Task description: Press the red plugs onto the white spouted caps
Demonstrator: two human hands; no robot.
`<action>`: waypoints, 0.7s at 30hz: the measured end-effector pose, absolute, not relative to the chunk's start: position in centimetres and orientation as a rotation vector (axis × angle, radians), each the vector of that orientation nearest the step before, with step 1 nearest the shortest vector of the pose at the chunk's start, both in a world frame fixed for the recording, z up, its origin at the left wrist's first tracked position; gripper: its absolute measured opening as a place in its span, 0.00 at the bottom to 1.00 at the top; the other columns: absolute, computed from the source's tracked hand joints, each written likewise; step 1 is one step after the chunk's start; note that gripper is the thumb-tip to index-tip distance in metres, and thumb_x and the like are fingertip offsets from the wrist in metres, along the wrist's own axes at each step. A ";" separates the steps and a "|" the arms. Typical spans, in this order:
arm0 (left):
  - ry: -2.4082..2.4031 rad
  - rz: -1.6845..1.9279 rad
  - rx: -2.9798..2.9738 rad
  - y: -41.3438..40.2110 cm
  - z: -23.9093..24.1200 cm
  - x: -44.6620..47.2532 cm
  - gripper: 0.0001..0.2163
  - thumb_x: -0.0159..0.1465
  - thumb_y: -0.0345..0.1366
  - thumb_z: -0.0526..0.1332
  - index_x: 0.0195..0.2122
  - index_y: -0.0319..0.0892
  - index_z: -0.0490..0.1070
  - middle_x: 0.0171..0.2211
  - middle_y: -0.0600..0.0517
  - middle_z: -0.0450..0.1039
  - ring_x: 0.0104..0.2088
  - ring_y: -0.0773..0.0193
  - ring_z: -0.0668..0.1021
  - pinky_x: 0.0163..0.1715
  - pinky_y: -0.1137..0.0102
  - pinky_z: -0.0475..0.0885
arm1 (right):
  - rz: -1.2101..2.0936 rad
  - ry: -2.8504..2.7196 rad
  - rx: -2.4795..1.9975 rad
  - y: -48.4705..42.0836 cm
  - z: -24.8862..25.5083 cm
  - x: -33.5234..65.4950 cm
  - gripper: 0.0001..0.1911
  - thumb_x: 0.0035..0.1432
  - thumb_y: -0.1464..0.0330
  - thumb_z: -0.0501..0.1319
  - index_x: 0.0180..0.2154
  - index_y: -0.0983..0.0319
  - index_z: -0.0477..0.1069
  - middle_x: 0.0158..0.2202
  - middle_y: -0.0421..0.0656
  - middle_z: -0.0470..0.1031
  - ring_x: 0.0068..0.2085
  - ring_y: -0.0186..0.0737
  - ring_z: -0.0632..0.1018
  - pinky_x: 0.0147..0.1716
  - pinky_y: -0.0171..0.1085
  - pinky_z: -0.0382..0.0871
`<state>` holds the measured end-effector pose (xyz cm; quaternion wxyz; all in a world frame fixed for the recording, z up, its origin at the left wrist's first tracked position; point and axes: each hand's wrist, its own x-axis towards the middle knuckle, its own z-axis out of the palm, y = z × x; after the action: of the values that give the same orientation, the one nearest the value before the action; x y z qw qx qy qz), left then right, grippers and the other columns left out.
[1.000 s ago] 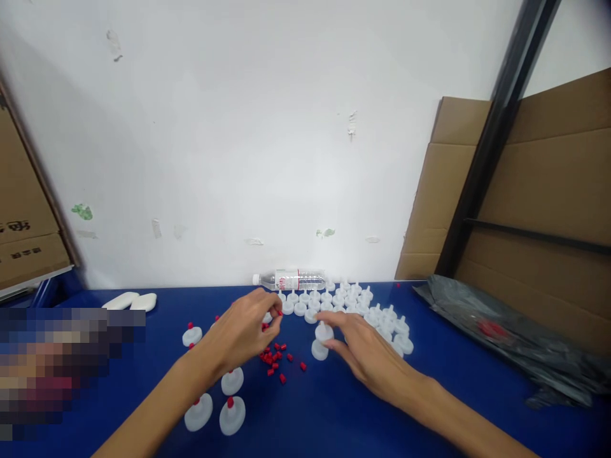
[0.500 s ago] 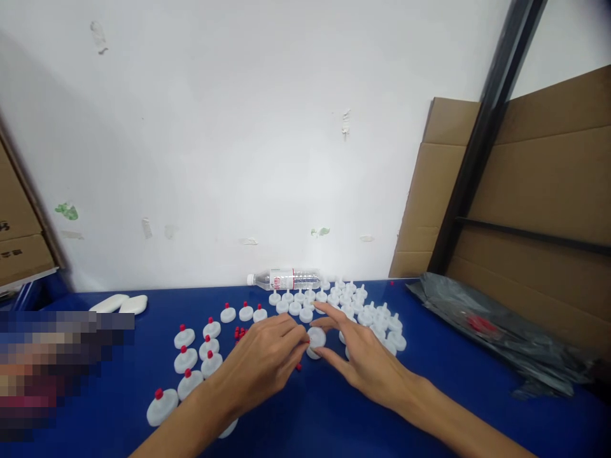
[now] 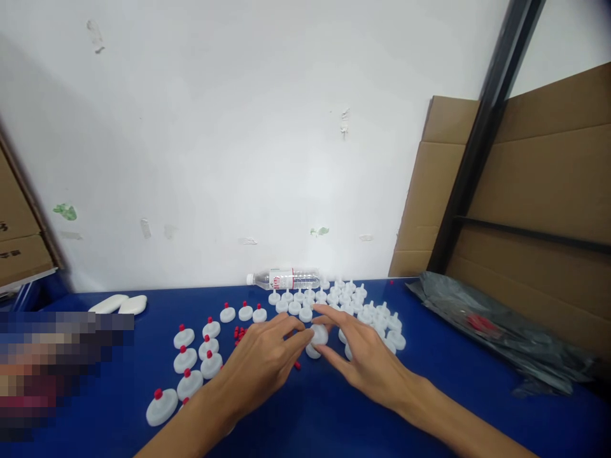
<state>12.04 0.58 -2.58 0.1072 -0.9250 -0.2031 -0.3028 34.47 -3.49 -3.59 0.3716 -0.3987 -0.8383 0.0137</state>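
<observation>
Both my hands meet at the middle of the blue table (image 3: 468,388). My left hand (image 3: 260,366) and my right hand (image 3: 365,356) pinch one white plastic cap (image 3: 319,335) between their fingertips. Whether the left fingers also hold a small red plug is hidden. Loose red plugs (image 3: 240,332) lie just left of the left hand. White caps with red plugs fitted (image 3: 191,359) stand in rows to the left. A cluster of plain white caps (image 3: 353,305) sits behind and to the right of my right hand.
A clear water bottle (image 3: 284,278) lies against the white wall. Two white oblong pieces (image 3: 119,304) rest at the far left. A crumpled black plastic bag (image 3: 501,331) lies on the right, with flattened cardboard (image 3: 539,184) and a black post behind it.
My left hand left the red plugs and moved right to meet my right hand, which lifted a white cap. The camera shifted, showing more capped pieces on the left.
</observation>
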 end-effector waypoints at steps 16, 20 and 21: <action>-0.626 -0.990 -2.710 0.3 -2.3 12.5 0.12 0.72 0.27 0.50 0.35 0.40 0.70 0.28 0.51 0.72 0.29 0.62 0.73 0.25 0.70 0.64 | 0.018 -2.030 -0.907 -4.2 -3.5 34.1 0.22 0.68 0.67 0.61 0.60 0.50 0.60 0.51 0.43 0.75 0.50 0.42 0.78 0.51 0.42 0.75; -0.677 -1.065 -2.792 0.0 -2.6 12.6 0.12 0.71 0.27 0.50 0.34 0.40 0.69 0.28 0.51 0.71 0.28 0.63 0.71 0.26 0.70 0.63 | 0.010 -2.006 -0.878 -4.3 -3.7 34.1 0.22 0.66 0.66 0.62 0.59 0.50 0.62 0.49 0.41 0.77 0.48 0.41 0.79 0.49 0.40 0.75; -0.679 -1.082 -2.809 0.0 -2.6 12.6 0.12 0.71 0.26 0.50 0.34 0.41 0.69 0.28 0.51 0.71 0.28 0.64 0.71 0.26 0.70 0.63 | 0.005 -2.003 -0.870 -4.3 -3.7 34.1 0.21 0.66 0.66 0.63 0.58 0.49 0.62 0.48 0.40 0.77 0.47 0.40 0.79 0.47 0.39 0.75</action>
<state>12.61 -0.01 -2.64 0.0277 -0.9099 -0.2200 -0.3505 34.09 -4.34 -3.67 0.4609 -0.3537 -0.8139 0.0021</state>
